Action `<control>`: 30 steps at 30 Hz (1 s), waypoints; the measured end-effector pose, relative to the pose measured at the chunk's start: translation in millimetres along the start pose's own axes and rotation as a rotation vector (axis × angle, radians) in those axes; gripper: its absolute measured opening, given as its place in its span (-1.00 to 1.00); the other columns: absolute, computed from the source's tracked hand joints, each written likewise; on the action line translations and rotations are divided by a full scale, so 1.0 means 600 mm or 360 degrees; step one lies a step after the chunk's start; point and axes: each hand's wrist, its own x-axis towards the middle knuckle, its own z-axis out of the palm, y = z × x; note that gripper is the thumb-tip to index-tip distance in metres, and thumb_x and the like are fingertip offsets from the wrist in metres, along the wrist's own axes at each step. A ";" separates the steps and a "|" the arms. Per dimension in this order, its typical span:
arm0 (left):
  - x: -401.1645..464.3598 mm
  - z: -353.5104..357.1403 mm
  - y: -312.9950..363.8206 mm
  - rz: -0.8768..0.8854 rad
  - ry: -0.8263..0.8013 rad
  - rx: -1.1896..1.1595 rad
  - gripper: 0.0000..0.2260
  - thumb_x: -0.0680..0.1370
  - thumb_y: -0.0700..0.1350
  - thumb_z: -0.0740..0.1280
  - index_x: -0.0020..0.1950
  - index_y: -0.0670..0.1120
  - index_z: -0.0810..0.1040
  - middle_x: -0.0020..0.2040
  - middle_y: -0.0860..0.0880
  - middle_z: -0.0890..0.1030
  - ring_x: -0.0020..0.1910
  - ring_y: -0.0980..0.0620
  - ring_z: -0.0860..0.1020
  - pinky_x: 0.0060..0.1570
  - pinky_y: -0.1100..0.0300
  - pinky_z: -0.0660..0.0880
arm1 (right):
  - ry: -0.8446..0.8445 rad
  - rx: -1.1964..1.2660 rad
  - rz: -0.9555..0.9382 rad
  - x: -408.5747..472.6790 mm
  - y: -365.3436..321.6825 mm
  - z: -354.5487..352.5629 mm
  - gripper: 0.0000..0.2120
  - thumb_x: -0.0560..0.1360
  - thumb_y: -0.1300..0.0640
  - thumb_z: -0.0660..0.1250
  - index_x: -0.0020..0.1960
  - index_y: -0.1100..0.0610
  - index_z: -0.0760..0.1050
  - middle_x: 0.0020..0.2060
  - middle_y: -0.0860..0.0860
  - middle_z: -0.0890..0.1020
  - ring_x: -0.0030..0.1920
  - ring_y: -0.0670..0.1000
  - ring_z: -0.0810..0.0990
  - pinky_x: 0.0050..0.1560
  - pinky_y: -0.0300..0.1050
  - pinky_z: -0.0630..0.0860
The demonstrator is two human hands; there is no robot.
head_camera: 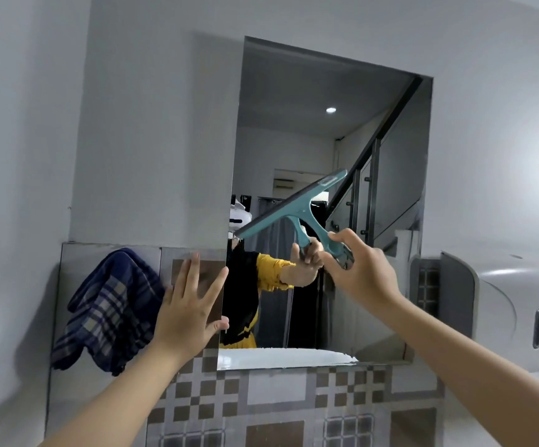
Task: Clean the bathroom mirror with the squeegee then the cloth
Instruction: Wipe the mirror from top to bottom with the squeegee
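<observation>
The teal plastic squeegee (294, 209) could slip and fall, I think, because the right hand (363, 269) is pinching only the end of its handle. Its rubber edge is tilting, so it might leave streaks on the tall rectangular wall mirror (326, 130). The right fingers are curling shut around that handle. The left hand (190, 304) is spreading its fingers wide, pressing flat by the mirror's left edge. The dark blue checked cloth (110, 311) is hanging just left of those fingers.
</observation>
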 end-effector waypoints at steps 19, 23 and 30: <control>0.009 0.006 0.034 -0.0198 -0.0093 0.0203 0.03 0.13 0.12 0.56 0.48 0.05 0.09 0.50 -0.30 -0.04 0.41 -0.41 0.12 0.19 -0.34 0.30 | -0.0018 -0.0096 -0.0030 0.008 0.287 -0.122 -0.73 0.42 -0.03 0.43 0.11 -0.05 0.52 -0.55 0.05 0.49 -0.56 0.08 0.34 -0.48 -0.10 0.40; 0.009 0.006 0.037 -0.0211 -0.0104 0.0223 0.05 0.11 0.12 0.57 0.47 0.06 0.08 0.50 -0.30 -0.05 0.40 -0.42 0.13 0.16 -0.36 0.33 | -0.0012 -0.0066 -0.0057 -0.001 0.293 -0.121 -0.72 0.42 0.04 0.46 0.11 0.02 0.54 -0.51 0.11 0.52 -0.54 0.14 0.38 -0.49 -0.02 0.45; 0.010 0.007 0.038 -0.0198 -0.0061 0.0237 0.07 0.06 0.13 0.59 0.46 0.02 0.14 0.48 -0.34 0.03 0.37 -0.44 0.19 0.09 -0.37 0.40 | 0.0028 0.0160 0.0049 -0.045 0.315 -0.110 -0.75 0.41 0.09 0.49 0.05 0.02 0.53 -0.18 -0.11 0.61 -0.40 -0.08 0.53 -0.45 -0.04 0.54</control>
